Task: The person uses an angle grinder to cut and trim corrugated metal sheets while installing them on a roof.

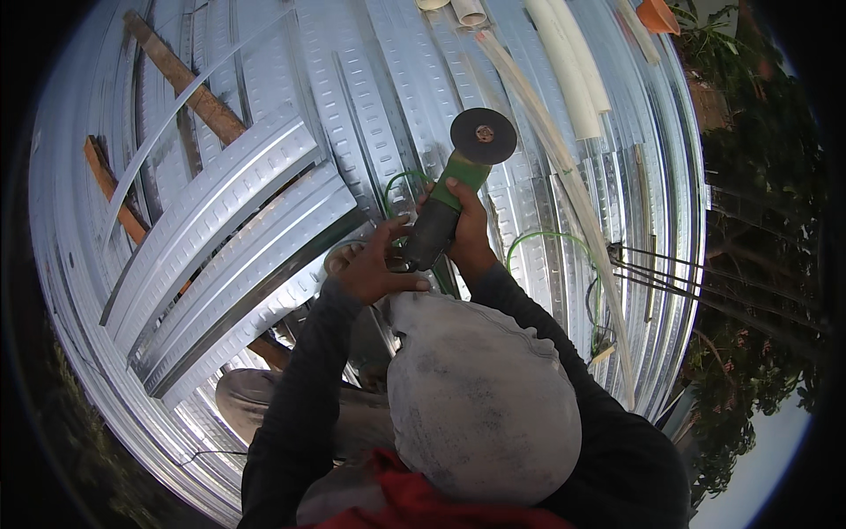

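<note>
My right hand (469, 231) is wrapped round the green and black body of an angle grinder (439, 220). The grinder's dark round disc (495, 141) points away from me, above the ribbed metal sheets (352, 115). Beside the black rear end of the grinder is my left hand (374, 264), its thumb and fingers spread apart; whether the fingertips touch the tool is hard to tell. A pale grey cloth cap (485, 397) fills the near middle and hides what lies below it.
Overlapping metal strips (220, 212) lie to the left with wooden boards (181, 75) among them. Right of the grinder run a long pale strip (564, 167), pale pipes (568, 66) and a green cable (551, 234). Thin rods (670, 269) jut past the right edge toward trees.
</note>
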{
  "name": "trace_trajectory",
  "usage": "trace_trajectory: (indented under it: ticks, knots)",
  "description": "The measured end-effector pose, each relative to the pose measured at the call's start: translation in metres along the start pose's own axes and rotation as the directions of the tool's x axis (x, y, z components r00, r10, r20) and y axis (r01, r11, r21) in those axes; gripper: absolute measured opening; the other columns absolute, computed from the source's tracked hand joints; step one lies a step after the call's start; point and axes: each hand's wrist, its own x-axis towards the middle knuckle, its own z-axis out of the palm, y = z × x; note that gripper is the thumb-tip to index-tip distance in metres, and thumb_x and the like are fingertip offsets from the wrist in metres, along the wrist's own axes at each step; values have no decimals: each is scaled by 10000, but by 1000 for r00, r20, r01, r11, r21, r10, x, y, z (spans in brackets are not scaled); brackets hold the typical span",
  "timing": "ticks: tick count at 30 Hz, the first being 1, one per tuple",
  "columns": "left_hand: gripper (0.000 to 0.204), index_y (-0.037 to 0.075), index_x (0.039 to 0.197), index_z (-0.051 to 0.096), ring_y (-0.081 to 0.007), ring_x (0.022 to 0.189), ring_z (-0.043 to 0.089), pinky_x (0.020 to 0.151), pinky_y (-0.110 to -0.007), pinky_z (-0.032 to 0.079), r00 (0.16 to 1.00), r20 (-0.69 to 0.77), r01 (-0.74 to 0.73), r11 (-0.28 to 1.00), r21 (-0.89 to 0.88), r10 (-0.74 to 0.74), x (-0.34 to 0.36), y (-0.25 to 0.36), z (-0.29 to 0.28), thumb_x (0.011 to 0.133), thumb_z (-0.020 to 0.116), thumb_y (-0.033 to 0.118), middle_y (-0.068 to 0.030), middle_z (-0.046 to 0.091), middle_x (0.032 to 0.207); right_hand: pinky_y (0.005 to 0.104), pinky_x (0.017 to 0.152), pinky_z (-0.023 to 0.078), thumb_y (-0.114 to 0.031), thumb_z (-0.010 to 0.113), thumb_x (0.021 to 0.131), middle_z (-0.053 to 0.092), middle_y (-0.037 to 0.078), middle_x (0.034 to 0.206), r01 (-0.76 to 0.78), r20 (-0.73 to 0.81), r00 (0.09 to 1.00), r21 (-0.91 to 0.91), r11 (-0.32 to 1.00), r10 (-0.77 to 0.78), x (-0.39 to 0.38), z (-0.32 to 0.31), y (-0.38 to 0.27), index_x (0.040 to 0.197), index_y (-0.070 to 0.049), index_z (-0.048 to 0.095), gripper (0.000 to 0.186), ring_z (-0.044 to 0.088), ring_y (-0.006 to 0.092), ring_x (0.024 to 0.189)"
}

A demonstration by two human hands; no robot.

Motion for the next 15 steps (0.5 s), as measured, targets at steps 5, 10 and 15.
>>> trace_trajectory:
  ticks: [5,10,15]
  knots:
    - [887,-54,1364,389,-307,1124,641,954,-410,497,991,-116,82,985,153,-65,46,19,39,757,831,417,-246,620,1176,376,802,566,-291,680,921,672,138,982,10,6,1000,-266,964,-9,2,27,-39,1166,3,575,397,678,253,894]
    - [830,-34,1355,408,-377,1078,664,914,-444,521,943,-322,177,945,273,-84,62,19,54,787,809,419,-213,657,1159,341,814,539,-303,846,759,660,147,1078,87,16,993,-778,623,-119,50,27,-41,1202,43,540,640,672,226,939]
    - [717,68,1388,530,-302,1066,672,911,-407,535,939,-293,-29,890,454,180,14,-5,12,827,799,425,-150,680,1158,396,836,539,-247,842,672,667,187,1081,282,127,908,-890,359,-398,137,-11,-51,1130,36,560,608,682,313,941]
